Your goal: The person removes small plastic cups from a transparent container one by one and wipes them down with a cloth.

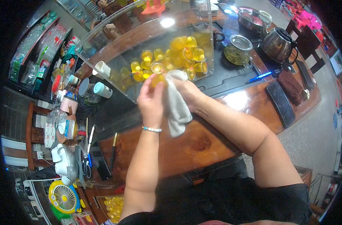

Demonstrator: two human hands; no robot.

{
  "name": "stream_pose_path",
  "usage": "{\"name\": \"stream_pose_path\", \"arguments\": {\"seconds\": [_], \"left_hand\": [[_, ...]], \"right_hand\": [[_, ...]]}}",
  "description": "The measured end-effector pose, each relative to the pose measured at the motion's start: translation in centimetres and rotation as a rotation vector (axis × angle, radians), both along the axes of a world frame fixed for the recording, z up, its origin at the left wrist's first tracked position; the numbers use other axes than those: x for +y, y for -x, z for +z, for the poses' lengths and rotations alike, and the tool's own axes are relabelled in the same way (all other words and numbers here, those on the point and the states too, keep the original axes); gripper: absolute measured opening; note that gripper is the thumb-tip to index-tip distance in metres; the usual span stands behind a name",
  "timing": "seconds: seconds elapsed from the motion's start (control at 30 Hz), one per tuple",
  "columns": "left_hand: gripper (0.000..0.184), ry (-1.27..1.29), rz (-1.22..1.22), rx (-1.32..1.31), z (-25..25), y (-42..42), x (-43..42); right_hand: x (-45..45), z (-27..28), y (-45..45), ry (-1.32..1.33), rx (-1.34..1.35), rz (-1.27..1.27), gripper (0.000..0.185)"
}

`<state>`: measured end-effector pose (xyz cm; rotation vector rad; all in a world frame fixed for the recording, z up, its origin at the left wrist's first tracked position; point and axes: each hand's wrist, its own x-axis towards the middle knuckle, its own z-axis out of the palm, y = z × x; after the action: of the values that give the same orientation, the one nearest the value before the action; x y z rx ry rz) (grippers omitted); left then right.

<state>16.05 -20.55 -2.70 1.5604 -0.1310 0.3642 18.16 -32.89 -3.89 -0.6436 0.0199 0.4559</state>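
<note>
My left hand [150, 100], with a beaded bracelet on its wrist, is closed around a small yellow capsule [159, 80] with a clear domed top. My right hand [189, 93] grips a pale grey-white cloth [178, 114], which hangs down between my hands and lies close against the capsule. The right fingertips are partly hidden behind the cloth. Just beyond both hands stands a large clear plastic box [114, 84]. Inside it lie several similar yellow capsules [146, 56], some upright and some tipped over.
At the right are a glass teapot [236, 56], a metal kettle [278, 45], a blue pen [260, 76] and a dark phone [280, 104]. Scissors [86, 168], a black pen [113, 152] and a white cup [102, 69] are at the left. Below, a drawer holds more yellow capsules [114, 208].
</note>
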Motion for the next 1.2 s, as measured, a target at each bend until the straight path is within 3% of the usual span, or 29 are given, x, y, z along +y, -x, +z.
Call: {"name": "stream_pose_path", "arguments": {"seconds": [0.07,0.17,0.3,0.4,0.57,0.63,0.9,1.07,1.2], "left_hand": [[0.034,-0.067,0.064,-0.103,-0.6,-0.4,0.2],[0.035,-0.440,0.234,-0.268,0.6,0.3,0.0],[0.037,-0.576,0.242,-0.306,0.7,0.6,-0.3],[0.035,-0.511,0.222,-0.268,0.7,0.6,-0.3],[0.034,-0.131,0.070,-0.075,-1.0,-0.2,0.3],[0.036,0.065,-0.011,-0.034,-0.6,0.0,0.0],[0.032,0.374,-0.119,0.129,0.0,0.0,0.3],[0.026,0.647,-0.214,0.199,0.5,-0.1,0.7],[0.026,0.727,-0.319,0.286,0.3,0.0,1.1]], "right_hand": [[0.1,0.1,0.0,-0.044,-0.033,0.007,0.024],[0.0,0.7,0.3,-0.059,-0.044,-0.011,0.023],[0.2,0.5,0.5,0.096,-0.118,-0.107,0.025],[0.4,0.3,0.4,0.195,-0.194,-0.167,0.027],[0.2,0.6,0.6,0.343,-0.312,-0.208,0.025],[0.2,0.7,0.6,0.295,-0.301,-0.198,0.024],[-0.6,1.6,0.6,0.111,-0.178,-0.078,0.032],[-0.9,1.6,0.5,0.090,-0.191,0.001,0.053],[-0.5,1.2,0.4,0.035,-0.171,-0.029,0.036]]}}
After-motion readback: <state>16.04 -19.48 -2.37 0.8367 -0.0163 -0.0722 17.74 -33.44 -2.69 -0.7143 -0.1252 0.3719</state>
